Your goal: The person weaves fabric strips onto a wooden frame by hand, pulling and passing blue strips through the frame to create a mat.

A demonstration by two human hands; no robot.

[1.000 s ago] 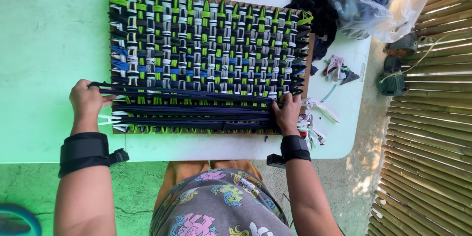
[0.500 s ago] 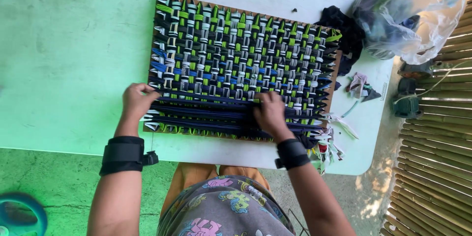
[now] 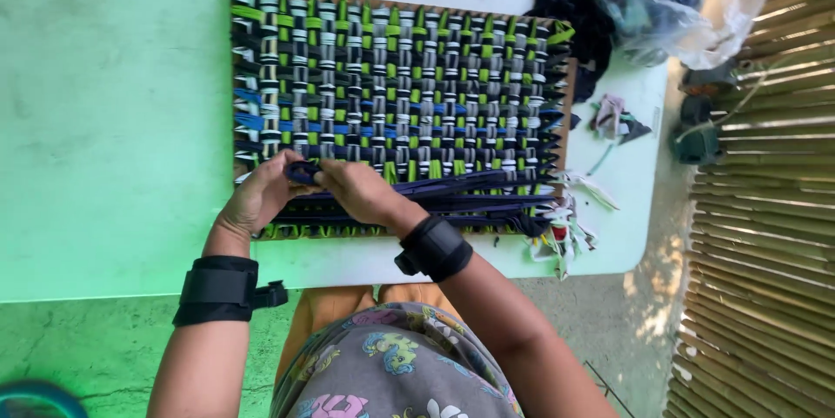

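1. Head view: the left hand [image 3: 261, 196] and the right hand [image 3: 361, 192] are meeting at the near-left part of a rectangular woven mat of green, black, white and blue fabric strips [image 3: 396, 92], which is lying stretched on a brown board frame [image 3: 570, 92].
2. Both hands are closing their fingers on the end of a dark navy fabric strip [image 3: 452, 185]; the left is pinching the looped end at the mat's left side, the right is curling over it just beside, knuckles up.
3. The strip's long axis is running left to right across the mat's near rows, stretching away from the hands toward the mat's right edge; its far end is lying well apart from both hands, and the right hand is the nearer one to it.
4. More navy strips are lying parallel just below, near the frame's front edge.
5. The frame is resting on a pale white-green surface [image 3: 113, 105].
6. Black wrist straps are sitting on both forearms.
7. Loose fabric scraps [image 3: 565, 231] are lying by the frame's near-right corner; a clear plastic bag of dark cloth [image 3: 670, 5] is sitting at the far right.
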